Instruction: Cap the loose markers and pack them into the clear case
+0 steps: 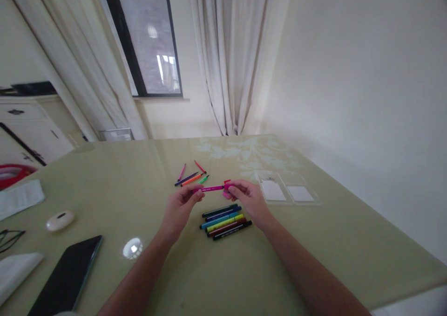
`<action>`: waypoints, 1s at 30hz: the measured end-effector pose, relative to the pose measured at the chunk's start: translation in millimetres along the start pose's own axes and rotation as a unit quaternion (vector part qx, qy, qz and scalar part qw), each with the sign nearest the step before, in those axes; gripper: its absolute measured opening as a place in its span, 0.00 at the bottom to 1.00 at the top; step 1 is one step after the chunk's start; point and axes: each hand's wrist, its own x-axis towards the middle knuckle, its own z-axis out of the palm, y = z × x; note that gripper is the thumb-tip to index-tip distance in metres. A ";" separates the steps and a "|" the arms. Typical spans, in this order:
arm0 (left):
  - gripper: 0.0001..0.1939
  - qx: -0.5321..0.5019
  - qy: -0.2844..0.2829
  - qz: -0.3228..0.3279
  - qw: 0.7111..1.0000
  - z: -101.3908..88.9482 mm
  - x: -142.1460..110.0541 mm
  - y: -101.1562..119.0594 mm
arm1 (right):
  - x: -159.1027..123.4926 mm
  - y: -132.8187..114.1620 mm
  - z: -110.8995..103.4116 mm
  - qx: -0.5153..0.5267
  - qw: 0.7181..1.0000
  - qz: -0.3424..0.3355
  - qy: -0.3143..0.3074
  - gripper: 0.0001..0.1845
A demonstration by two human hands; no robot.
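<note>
Over the middle of the table I hold a magenta felt-tip pen [212, 188] level between both hands. My left hand [179, 211] is closed on its left end. At the right end, my right hand [249, 199] pinches the magenta pen cap [228, 186] at the tip; whether cap and pen touch is too small to tell. Small red and pink pieces, like caps, show beside the right fingertips, partly hidden. Nearer me, several capped pens [225, 223] lie side by side. Beyond my left hand lie several loose pens [190, 178] without caps.
A clear plastic case [289, 200] with white inserts lies open at right. On the left are a dark tablet or phone [68, 276], a white oval object [60, 221], a cloth [21, 198] and glasses [10, 239]. A wall borders the table's right side.
</note>
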 end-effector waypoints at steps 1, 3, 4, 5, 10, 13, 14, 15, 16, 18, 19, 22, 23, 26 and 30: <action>0.20 0.001 -0.001 -0.001 1.000 1.1 -0.5 0.3 | -0.2 -0.4 -0.2 -0.006 1.000 -0.003 -0.002 0.18; 0.21 0.001 -0.004 -0.005 1.000 3.1 -1.6 0.5 | -0.3 -0.5 -1.2 -0.013 1.000 -0.007 -0.002 0.18; 0.21 0.002 -0.005 -0.008 1.000 3.9 -2.2 0.7 | -0.3 -0.2 -1.9 -0.014 1.000 -0.007 -0.001 0.18; 0.22 0.003 -0.006 -0.013 1.000 4.5 -2.8 1.0 | -0.2 0.3 -2.5 -0.015 1.000 -0.007 -0.002 0.18; 0.22 0.005 -0.008 -0.031 0.999 4.8 -5.6 4.3 | -1.3 4.3 -3.1 -0.021 1.000 -0.013 -0.002 0.18; 0.21 0.004 -0.007 -0.033 0.999 4.5 -6.6 5.4 | -3.0 4.9 -1.6 -0.022 1.000 -0.016 -0.005 0.18; 0.21 0.003 -0.006 -0.032 0.999 4.8 -6.9 5.2 | -3.5 4.4 -1.2 -0.022 1.000 -0.014 -0.004 0.18; 0.20 0.004 -0.005 -0.030 1.000 5.5 -7.1 4.7 | -3.7 3.6 -1.0 -0.021 1.000 -0.012 -0.004 0.18; 0.20 0.006 -0.005 -0.028 1.000 6.5 -7.4 4.1 | -3.8 2.4 -1.0 -0.020 1.000 -0.008 -0.003 0.18; 0.20 0.015 -0.006 -0.023 1.000 9.1 -8.1 3.2 | -3.5 -1.5 -2.3 -0.021 1.000 -0.001 -0.001 0.19; 0.20 0.021 -0.009 -0.020 1.000 10.4 -8.3 3.1 | -3.2 -4.2 -3.5 -0.023 1.000 0.001 -0.003 0.19; 0.21 0.051 -0.033 0.001 0.998 10.7 -7.0 3.7 | -1.9 -13.7 -10.3 -0.041 0.999 0.011 -0.024 0.19; 0.20 0.070 -0.045 0.010 0.997 8.9 -5.5 3.3 | -1.4 -16.7 -13.6 -0.053 0.998 0.014 -0.032 0.19; 0.23 0.152 -0.052 0.045 0.986 -2.5 2.4 -4.2 | 0.8 -22.2 -26.2 -0.096 0.994 0.018 -0.049 0.18; 0.19 0.328 0.033 0.130 0.935 -21.6 13.5 -28.3 | 4.0 -20.6 -42.5 -0.152 0.983 0.055 -0.083 0.17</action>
